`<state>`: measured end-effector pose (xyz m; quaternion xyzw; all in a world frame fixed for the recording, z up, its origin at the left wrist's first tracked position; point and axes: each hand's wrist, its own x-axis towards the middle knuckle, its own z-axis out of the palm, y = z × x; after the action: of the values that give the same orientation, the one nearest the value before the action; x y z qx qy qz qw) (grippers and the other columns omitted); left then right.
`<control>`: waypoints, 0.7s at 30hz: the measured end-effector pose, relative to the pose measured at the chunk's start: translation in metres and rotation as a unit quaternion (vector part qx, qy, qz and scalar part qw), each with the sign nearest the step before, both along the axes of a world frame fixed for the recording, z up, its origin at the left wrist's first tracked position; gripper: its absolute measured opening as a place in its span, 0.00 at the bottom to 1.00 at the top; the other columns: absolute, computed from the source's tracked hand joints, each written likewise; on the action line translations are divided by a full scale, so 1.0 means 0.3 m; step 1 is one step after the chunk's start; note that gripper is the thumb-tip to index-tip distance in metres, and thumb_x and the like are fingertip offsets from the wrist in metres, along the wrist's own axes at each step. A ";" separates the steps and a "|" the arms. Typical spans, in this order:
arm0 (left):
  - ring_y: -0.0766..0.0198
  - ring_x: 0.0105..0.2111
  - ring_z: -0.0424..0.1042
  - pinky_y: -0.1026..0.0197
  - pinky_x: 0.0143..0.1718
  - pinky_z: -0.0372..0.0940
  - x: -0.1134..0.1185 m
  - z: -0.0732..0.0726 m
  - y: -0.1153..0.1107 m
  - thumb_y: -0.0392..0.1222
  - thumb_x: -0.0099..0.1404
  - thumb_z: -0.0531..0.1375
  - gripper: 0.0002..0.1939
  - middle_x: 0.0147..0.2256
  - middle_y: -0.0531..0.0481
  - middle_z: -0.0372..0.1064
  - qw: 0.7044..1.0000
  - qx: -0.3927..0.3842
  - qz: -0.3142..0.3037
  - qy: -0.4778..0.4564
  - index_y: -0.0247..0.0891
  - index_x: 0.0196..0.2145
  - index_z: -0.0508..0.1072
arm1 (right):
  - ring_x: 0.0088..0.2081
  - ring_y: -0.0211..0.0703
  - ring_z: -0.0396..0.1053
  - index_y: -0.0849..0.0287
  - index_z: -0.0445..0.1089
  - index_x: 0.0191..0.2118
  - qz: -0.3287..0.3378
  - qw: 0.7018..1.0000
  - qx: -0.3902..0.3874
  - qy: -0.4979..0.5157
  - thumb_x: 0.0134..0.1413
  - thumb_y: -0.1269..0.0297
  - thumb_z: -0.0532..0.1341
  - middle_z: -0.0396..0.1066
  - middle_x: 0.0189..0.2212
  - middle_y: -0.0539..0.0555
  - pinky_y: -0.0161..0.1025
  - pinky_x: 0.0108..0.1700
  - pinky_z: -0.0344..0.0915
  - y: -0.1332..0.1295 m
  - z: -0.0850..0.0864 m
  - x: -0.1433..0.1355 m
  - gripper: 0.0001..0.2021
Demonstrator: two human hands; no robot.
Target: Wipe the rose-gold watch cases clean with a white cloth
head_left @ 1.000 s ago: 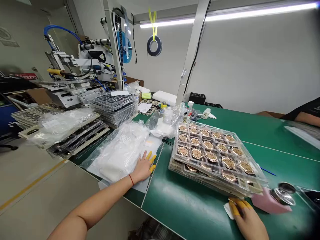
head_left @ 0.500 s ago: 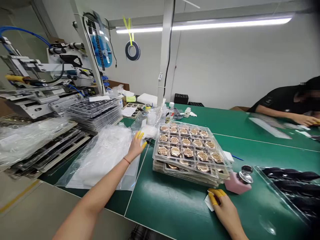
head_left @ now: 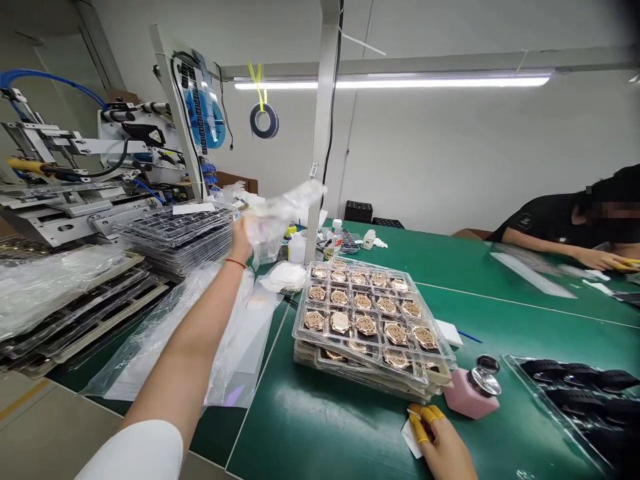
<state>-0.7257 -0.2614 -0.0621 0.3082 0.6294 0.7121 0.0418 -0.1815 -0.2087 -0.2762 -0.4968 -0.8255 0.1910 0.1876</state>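
Raised over the back left of the table, my left hand point(head_left: 242, 239) grips a crumpled clear plastic bag point(head_left: 285, 212), which partly hides its fingers. My right hand point(head_left: 440, 443), with yellow finger covers, pinches a small white cloth point(head_left: 412, 437) on the table, near the front right corner of the tray stack. Gold round parts sit in the compartments of the top clear tray point(head_left: 367, 303). A pink bottle point(head_left: 473, 392) with a metal top stands just beyond my right hand. White round pads point(head_left: 287, 276) lie left of the trays.
Plastic sheets point(head_left: 240, 340) and stacked trays point(head_left: 175, 233) lie left, beside a machine point(head_left: 75, 193). A post point(head_left: 323, 133) rises behind the gold parts. Black items fill a tray point(head_left: 565, 417) at right. A person point(head_left: 565, 217) works at the far right.
My left hand has risen and moved left, lifting the clear bag off the white pads. My right hand stays by the trays with the white cloth. The camera view has shifted slightly.
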 end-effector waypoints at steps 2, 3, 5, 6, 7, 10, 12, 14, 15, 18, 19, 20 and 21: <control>0.62 0.40 0.73 0.60 0.37 0.69 -0.031 0.113 -0.099 0.52 0.68 0.53 0.17 0.41 0.49 0.75 0.992 0.115 -0.018 -0.049 0.40 0.48 0.69 | 0.32 0.53 0.75 0.56 0.74 0.28 0.005 0.999 0.030 0.017 0.47 0.49 0.53 0.76 0.30 0.59 0.45 0.32 0.72 -0.004 0.002 0.014 0.18; 0.64 0.39 0.73 0.61 0.37 0.69 -0.026 0.159 -0.152 0.49 0.66 0.56 0.15 0.42 0.54 0.75 0.982 0.169 -0.038 -0.070 0.44 0.49 0.68 | 0.30 0.53 0.75 0.56 0.75 0.28 0.003 0.997 0.066 0.033 0.47 0.49 0.54 0.77 0.30 0.59 0.45 0.30 0.71 -0.012 0.012 0.022 0.18; 0.67 0.38 0.73 0.62 0.36 0.70 0.026 0.229 -0.251 0.42 0.63 0.59 0.16 0.42 0.62 0.75 0.969 0.223 -0.073 -0.077 0.49 0.50 0.67 | 0.29 0.52 0.75 0.57 0.75 0.30 -0.012 0.981 0.168 0.097 0.49 0.51 0.56 0.77 0.30 0.59 0.44 0.29 0.71 -0.044 0.064 0.025 0.17; 0.68 0.37 0.74 0.63 0.35 0.69 0.070 0.255 -0.292 0.40 0.63 0.60 0.18 0.41 0.63 0.75 0.963 0.237 -0.099 -0.075 0.50 0.50 0.67 | 0.29 0.52 0.75 0.57 0.75 0.32 -0.021 0.965 0.219 0.141 0.50 0.52 0.57 0.77 0.31 0.58 0.43 0.30 0.71 -0.066 0.109 0.015 0.15; 0.68 0.36 0.74 0.64 0.32 0.69 0.122 0.275 -0.324 0.39 0.63 0.59 0.18 0.41 0.62 0.75 0.958 0.245 -0.131 -0.077 0.49 0.51 0.67 | 0.31 0.50 0.75 0.57 0.75 0.35 -0.021 0.947 0.257 0.190 0.52 0.54 0.58 0.77 0.32 0.57 0.43 0.34 0.71 -0.092 0.167 -0.006 0.13; 0.69 0.26 0.72 0.70 0.19 0.61 0.284 0.318 -0.372 0.37 0.65 0.56 0.14 0.34 0.55 0.76 0.941 0.210 -0.224 -0.140 0.42 0.48 0.70 | 0.38 0.47 0.75 0.52 0.73 0.44 0.076 0.924 0.255 0.274 0.57 0.59 0.60 0.77 0.37 0.53 0.40 0.41 0.70 -0.160 0.390 -0.143 0.10; 0.72 0.17 0.65 0.70 0.12 0.52 0.367 0.340 -0.371 0.43 0.66 0.56 0.12 0.28 0.52 0.73 0.934 0.115 -0.287 -0.182 0.40 0.45 0.72 | 0.51 0.52 0.70 0.50 0.66 0.56 0.171 0.919 0.199 0.296 0.55 0.53 0.61 0.72 0.51 0.56 0.47 0.52 0.67 -0.180 0.541 -0.276 0.23; 0.73 0.12 0.59 0.69 0.10 0.47 0.425 0.353 -0.357 0.53 0.66 0.56 0.17 0.27 0.50 0.73 0.927 0.027 -0.333 -0.169 0.41 0.45 0.73 | 0.61 0.59 0.59 0.51 0.52 0.66 0.211 0.916 0.116 0.320 0.49 0.44 0.64 0.59 0.62 0.61 0.57 0.61 0.58 -0.178 0.658 -0.408 0.41; 0.72 0.13 0.60 0.68 0.10 0.47 0.447 0.355 -0.347 0.55 0.65 0.56 0.19 0.29 0.49 0.74 0.926 0.004 -0.346 -0.152 0.42 0.46 0.73 | 0.63 0.60 0.57 0.52 0.49 0.67 0.230 0.909 0.064 0.342 0.45 0.41 0.65 0.57 0.63 0.62 0.59 0.63 0.54 -0.172 0.700 -0.464 0.46; 0.68 0.18 0.69 0.69 0.12 0.52 0.491 0.335 -0.323 0.53 0.62 0.60 0.19 0.38 0.46 0.76 0.942 -0.002 -0.328 -0.067 0.41 0.47 0.73 | 0.60 0.58 0.61 0.53 0.47 0.67 0.330 0.839 -0.151 0.406 0.40 0.36 0.65 0.64 0.58 0.63 0.58 0.60 0.59 -0.161 0.769 -0.572 0.51; 0.67 0.20 0.71 0.70 0.13 0.53 0.496 0.323 -0.318 0.51 0.61 0.62 0.19 0.38 0.45 0.76 0.951 -0.007 -0.308 -0.036 0.38 0.46 0.74 | 0.55 0.55 0.67 0.54 0.51 0.65 0.341 0.813 -0.211 0.421 0.42 0.38 0.65 0.70 0.52 0.62 0.54 0.56 0.64 -0.160 0.779 -0.587 0.48; 0.68 0.19 0.71 0.70 0.13 0.53 0.496 0.310 -0.317 0.50 0.59 0.63 0.18 0.36 0.45 0.76 0.959 -0.017 -0.284 -0.002 0.36 0.43 0.75 | 0.47 0.52 0.72 0.56 0.57 0.62 0.331 0.799 -0.253 0.434 0.44 0.41 0.66 0.75 0.44 0.59 0.50 0.50 0.69 -0.159 0.786 -0.593 0.42; 0.68 0.18 0.70 0.71 0.13 0.53 0.489 0.298 -0.318 0.49 0.59 0.64 0.17 0.32 0.46 0.76 0.965 -0.026 -0.258 0.028 0.34 0.40 0.75 | 0.37 0.47 0.74 0.57 0.63 0.57 0.301 0.796 -0.275 0.448 0.45 0.46 0.67 0.76 0.34 0.55 0.45 0.42 0.72 -0.155 0.793 -0.591 0.35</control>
<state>-0.5790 -0.3566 0.0274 0.4791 0.5479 0.6514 0.2143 -0.3589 -0.2551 -0.0385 -0.1131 -0.6702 0.6576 0.3252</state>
